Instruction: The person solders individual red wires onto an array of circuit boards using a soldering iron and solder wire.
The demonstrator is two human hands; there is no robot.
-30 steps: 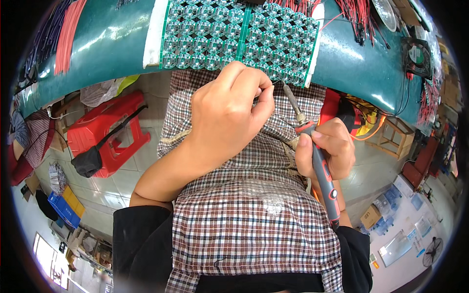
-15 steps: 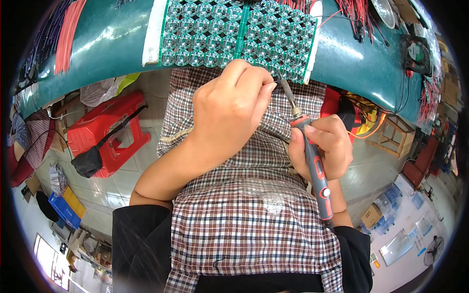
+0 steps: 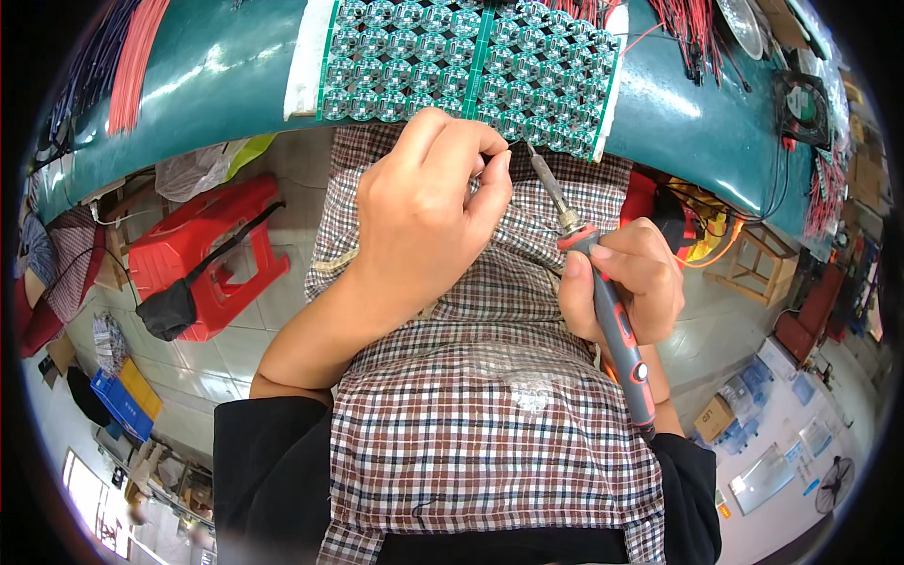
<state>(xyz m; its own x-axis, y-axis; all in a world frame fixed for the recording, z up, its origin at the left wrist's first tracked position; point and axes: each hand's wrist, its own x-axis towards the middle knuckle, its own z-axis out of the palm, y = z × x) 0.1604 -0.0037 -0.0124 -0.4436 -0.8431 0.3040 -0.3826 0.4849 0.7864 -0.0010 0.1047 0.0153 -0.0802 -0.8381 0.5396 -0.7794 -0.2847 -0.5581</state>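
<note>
My right hand (image 3: 633, 282) is closed round the grey and red handle of a soldering iron (image 3: 614, 315). The iron's metal tip points up and away, at the near edge of a panel of green circuit boards (image 3: 400, 77). My left hand (image 3: 424, 188) is closed in a pinch just left of the tip, by the same edge. Whatever lies between its thumb and forefinger is too small to make out. Round boards with small parts on them fill the panel in rows. It rests on a white slab (image 3: 303, 66) that juts over the table's near edge.
The green table (image 3: 217, 75) curves across the far side. Red wires (image 3: 138, 66) lie at its left, more red and black wires (image 3: 687, 38) at the back right. A small black fan (image 3: 802, 105) stands on the right. A red plastic stool (image 3: 212, 259) is below left.
My left hand has drawn a little left, away from the panel's near edge. The panel has shifted slightly right. The iron's tip has moved slightly left and farther away.
</note>
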